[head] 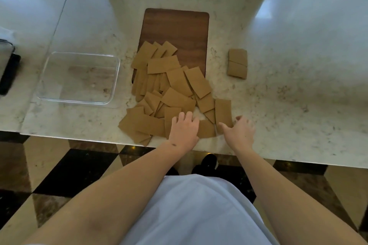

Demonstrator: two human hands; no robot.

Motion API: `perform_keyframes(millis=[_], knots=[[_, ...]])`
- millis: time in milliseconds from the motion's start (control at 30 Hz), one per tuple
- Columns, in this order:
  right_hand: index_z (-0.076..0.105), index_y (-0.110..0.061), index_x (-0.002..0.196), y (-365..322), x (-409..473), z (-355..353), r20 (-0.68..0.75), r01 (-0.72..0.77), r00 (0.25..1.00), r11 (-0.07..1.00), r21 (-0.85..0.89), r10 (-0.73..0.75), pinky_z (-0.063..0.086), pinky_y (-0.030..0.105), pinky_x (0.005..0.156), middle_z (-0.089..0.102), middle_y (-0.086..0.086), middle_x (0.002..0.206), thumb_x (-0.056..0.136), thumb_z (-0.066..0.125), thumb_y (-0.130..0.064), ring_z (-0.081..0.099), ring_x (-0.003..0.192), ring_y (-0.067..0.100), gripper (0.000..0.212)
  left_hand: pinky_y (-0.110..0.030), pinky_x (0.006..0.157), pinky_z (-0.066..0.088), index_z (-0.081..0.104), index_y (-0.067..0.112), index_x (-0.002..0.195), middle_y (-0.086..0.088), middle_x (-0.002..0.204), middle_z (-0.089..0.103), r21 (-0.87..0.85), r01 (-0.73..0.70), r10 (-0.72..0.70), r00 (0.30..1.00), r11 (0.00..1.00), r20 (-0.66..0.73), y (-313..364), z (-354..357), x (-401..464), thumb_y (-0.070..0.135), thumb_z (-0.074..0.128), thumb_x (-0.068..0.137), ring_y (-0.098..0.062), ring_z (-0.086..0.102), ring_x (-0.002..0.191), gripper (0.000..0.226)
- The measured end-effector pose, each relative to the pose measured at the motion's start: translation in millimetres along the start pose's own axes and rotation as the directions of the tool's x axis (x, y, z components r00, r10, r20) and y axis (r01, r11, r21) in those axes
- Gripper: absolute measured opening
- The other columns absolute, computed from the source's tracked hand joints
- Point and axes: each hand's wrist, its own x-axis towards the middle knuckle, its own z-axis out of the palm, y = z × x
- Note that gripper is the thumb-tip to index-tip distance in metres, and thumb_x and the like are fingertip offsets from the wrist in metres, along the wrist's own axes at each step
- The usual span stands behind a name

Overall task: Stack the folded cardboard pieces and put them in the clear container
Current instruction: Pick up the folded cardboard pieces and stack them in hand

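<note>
Two hands work at the near edge of the surface point(278, 26). The left hand point(184, 128) lies flat, fingers spread, pressing on cardboard at the front of the pile point(171, 85). The right hand point(238, 131) is spread wide with loosely bent fingers beside an upright piece point(223, 114), thumb touching it, nothing gripped as far as I can see.

The pile is loose and overlapping, running from the front edge back onto a dark wooden board point(179, 28). Well to the right sits a small neat stack point(237, 63) (the only sorted bit so far). The container point(79, 78) stands left of the pile and holds nothing.

So the job looks barely begun: nearly every piece waits to be squared up and stacked, and none has gone in. Nothing blocks the way from pile to container. A dark object point(8, 71) sits at the far left edge, out of the way.
</note>
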Motion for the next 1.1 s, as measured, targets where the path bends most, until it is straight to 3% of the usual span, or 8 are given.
perform_keyframes(millis=[300,433,567,633,700,733,900,1100], knots=[[0.053,-0.020,0.136,7,11,5,0.046,-0.051,0.998,0.997,-0.059,0.054,0.041,0.050,0.106,0.058,0.007,0.133,0.082,0.079,-0.055,0.052,0.127,0.030,0.069,-0.042,0.095,0.040,0.058,0.016,0.120,-0.008,0.121,0.053,-0.023,0.088,-0.086,0.994,0.996,0.067,8,-3,12,0.048,0.077,0.086,-0.031,0.049,0.117,0.050],[0.061,-0.015,0.125,14,14,6,0.114,-0.018,0.993,0.999,0.052,0.012,0.049,0.052,0.099,0.063,0.007,0.120,0.090,0.072,-0.050,0.058,0.114,0.029,0.050,-0.043,0.091,0.052,0.066,0.014,0.114,-0.009,0.116,0.067,-0.295,0.147,-0.103,0.981,0.944,0.162,2,-2,8,0.034,0.071,0.093,-0.030,0.060,0.113,0.029],[0.065,-0.007,0.106,18,11,4,0.154,0.001,0.987,0.955,0.297,-0.049,0.056,0.052,0.087,0.069,0.012,0.102,0.100,0.064,-0.040,0.065,0.096,0.033,0.034,-0.038,0.083,0.060,0.066,0.021,0.104,-0.001,0.102,0.071,-0.730,0.312,-0.084,0.940,0.608,0.331,-5,-17,0,0.025,0.067,0.098,-0.020,0.068,0.093,0.008],[0.063,-0.002,0.099,18,7,-1,0.193,-0.035,0.980,0.894,0.447,-0.058,0.055,0.048,0.081,0.068,0.015,0.096,0.101,0.062,-0.040,0.065,0.087,0.033,0.038,-0.040,0.078,0.065,0.060,0.021,0.106,-0.010,0.101,0.075,-0.835,0.435,-0.059,0.895,0.336,0.442,-11,-27,-7,0.016,0.064,0.100,-0.023,0.075,0.087,0.008],[0.063,-0.007,0.094,16,3,-6,0.266,-0.090,0.961,0.827,0.555,-0.074,0.051,0.039,0.071,0.068,0.009,0.091,0.102,0.061,-0.039,0.065,0.076,0.021,0.032,-0.041,0.075,0.065,0.053,0.018,0.117,-0.023,0.103,0.078,-0.855,0.517,0.077,0.851,0.046,0.519,-19,-35,-16,0.008,0.060,0.100,-0.031,0.078,0.089,0.021],[0.064,-0.011,0.095,14,0,-8,0.306,-0.115,0.948,0.806,0.581,-0.085,0.050,0.034,0.068,0.070,0.006,0.090,0.102,0.061,-0.037,0.067,0.072,0.016,0.027,-0.042,0.077,0.064,0.050,0.017,0.124,-0.025,0.102,0.078,-0.849,0.526,0.136,0.845,-0.039,0.517,-24,-37,-20,0.006,0.059,0.101,-0.035,0.078,0.092,0.027],[0.066,-0.016,0.099,0,-14,-15,0.331,-0.103,0.933,0.776,0.622,-0.142,0.050,0.029,0.062,0.076,0.002,0.089,0.104,0.058,-0.030,0.072,0.061,0.006,0.017,-0.044,0.074,0.062,0.047,0.018,0.133,-0.022,0.091,0.077,-0.821,0.510,0.152,0.860,-0.257,0.487,-34,-43,-34,0.004,0.056,0.103,-0.033,0.074,0.081,0.034],[0.065,-0.013,0.107,-4,-19,-21,0.316,-0.093,0.941,0.800,0.592,-0.125,0.050,0.028,0.062,0.075,0.006,0.096,0.106,0.055,-0.029,0.071,0.069,0.012,0.019,-0.044,0.067,0.061,0.048,0.018,0.136,-0.024,0.087,0.074,-0.734,0.514,0.072,0.837,-0.444,0.543,-35,-37,-42,0.031,0.053,0.109,-0.032,0.071,0.070,0.031]])
